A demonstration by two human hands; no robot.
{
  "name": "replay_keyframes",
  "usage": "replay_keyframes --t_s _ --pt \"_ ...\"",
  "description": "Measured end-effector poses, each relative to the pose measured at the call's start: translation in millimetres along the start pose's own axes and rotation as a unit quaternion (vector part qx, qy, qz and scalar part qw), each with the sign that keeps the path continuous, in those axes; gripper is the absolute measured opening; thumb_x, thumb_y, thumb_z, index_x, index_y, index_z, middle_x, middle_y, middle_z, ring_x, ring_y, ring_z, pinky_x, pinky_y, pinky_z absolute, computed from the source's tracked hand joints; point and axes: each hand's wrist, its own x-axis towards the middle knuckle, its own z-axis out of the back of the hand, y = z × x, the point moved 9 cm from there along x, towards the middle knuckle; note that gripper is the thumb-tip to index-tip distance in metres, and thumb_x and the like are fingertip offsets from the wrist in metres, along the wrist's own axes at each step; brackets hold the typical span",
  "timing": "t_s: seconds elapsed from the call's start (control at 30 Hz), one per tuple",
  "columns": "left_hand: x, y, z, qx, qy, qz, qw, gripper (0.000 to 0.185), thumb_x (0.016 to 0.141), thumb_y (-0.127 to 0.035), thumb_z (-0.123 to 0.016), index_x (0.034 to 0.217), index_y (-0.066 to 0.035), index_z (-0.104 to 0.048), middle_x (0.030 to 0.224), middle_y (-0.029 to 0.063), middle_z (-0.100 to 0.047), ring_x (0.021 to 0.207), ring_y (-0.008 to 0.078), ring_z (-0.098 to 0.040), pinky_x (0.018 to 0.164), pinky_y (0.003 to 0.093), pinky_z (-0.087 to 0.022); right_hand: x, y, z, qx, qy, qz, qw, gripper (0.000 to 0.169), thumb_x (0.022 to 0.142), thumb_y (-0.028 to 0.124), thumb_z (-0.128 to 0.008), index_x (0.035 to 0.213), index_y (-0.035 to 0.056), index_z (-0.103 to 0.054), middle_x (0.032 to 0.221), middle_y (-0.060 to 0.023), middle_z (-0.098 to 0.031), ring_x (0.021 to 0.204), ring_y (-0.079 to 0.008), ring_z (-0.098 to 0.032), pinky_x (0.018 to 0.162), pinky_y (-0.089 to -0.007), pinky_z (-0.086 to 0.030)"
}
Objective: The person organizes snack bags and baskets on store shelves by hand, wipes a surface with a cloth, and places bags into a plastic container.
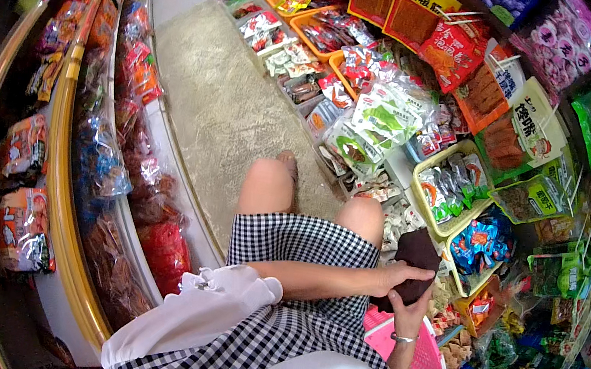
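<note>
A dark brown cloth (418, 254) is held between both hands, just right of my knees. My left hand (395, 275) reaches across my lap and grips the cloth, its thumb lying over it. From below, my right hand (410, 309), with a silvery bracelet at the wrist, holds the same cloth, its thumb pressed on the near side. A pink plastic basket (426, 364) stands beneath and beside the right forearm. Beyond the cloth are a cream basket of small packets (443, 229) and another with blue wrapped snacks (472, 285).
Packaged snacks fill orange trays (315, 53) ahead and hanging bags (452, 53) at the right. Green-and-white packets (383, 117) lie piled on the low display. Shelves with gold-coloured rails (63, 150) curve along the left. A concrete floor aisle (217, 92) runs between them.
</note>
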Motion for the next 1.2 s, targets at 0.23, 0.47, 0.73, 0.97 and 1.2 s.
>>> replay_keyframes --t_s 0.23,0.47,0.73,0.97,1.2 --pt "-18 -22 -6 0.223 0.017 0.001 0.975 0.042 0.077 -0.028 -0.069 0.103 0.003 -0.060 0.098 0.0086 -0.062 0.087 0.0164 -0.057 0.078 0.0295 -0.045 13 -22 53 0.029 -0.126 -0.014 0.991 0.050 0.073 -0.008 -0.058 0.121 -0.0032 -0.047 0.112 -0.0095 -0.055 0.100 -0.0183 -0.054 0.091 -0.0312 -0.041" --pt "-57 -74 -2 0.248 0.120 -0.068 0.959 0.044 0.087 -0.021 -0.059 0.124 -0.002 -0.047 0.115 0.0137 -0.058 0.100 0.0207 -0.059 0.082 0.0325 -0.050 4 -19 112 0.083 -0.231 -0.009 0.969 0.038 0.070 -0.008 -0.055 0.108 -0.0035 -0.054 0.111 -0.0086 -0.056 0.101 -0.0176 -0.053 0.092 -0.0310 -0.039" --pt "-118 -221 67 0.237 -0.098 -0.225 0.940 0.037 0.089 -0.015 -0.051 0.121 0.003 -0.048 0.116 0.0196 -0.056 0.099 0.0287 -0.060 0.084 0.0397 -0.050 -4 -45 153 0.203 -0.291 -0.030 0.934 0.034 0.075 -0.007 -0.046 0.107 -0.0043 -0.055 0.106 -0.0086 -0.059 0.096 -0.0171 -0.056 0.089 -0.0294 -0.043" --pt "-145 -266 122 0.246 -0.187 -0.248 0.918 0.037 0.091 -0.021 -0.050 0.120 0.001 -0.048 0.117 0.0188 -0.055 0.101 0.0295 -0.058 0.086 0.0411 -0.049 -38 -82 199 0.218 -0.366 -0.063 0.903 0.040 0.080 -0.001 -0.047 0.120 -0.0040 -0.051 0.114 -0.0085 -0.058 0.103 -0.0173 -0.054 0.091 -0.0283 -0.041" --pt "-130 -259 131 0.283 -0.175 -0.208 0.920 0.044 0.091 -0.024 -0.049 0.126 0.003 -0.043 0.122 0.0181 -0.052 0.103 0.0285 -0.057 0.088 0.0407 -0.047 -64 -27 203 -0.219 -0.248 -0.012 0.944 0.044 0.077 -0.002 -0.050 0.121 -0.0008 -0.052 0.111 -0.0119 -0.060 0.102 -0.0206 -0.056 0.092 -0.0303 -0.041"
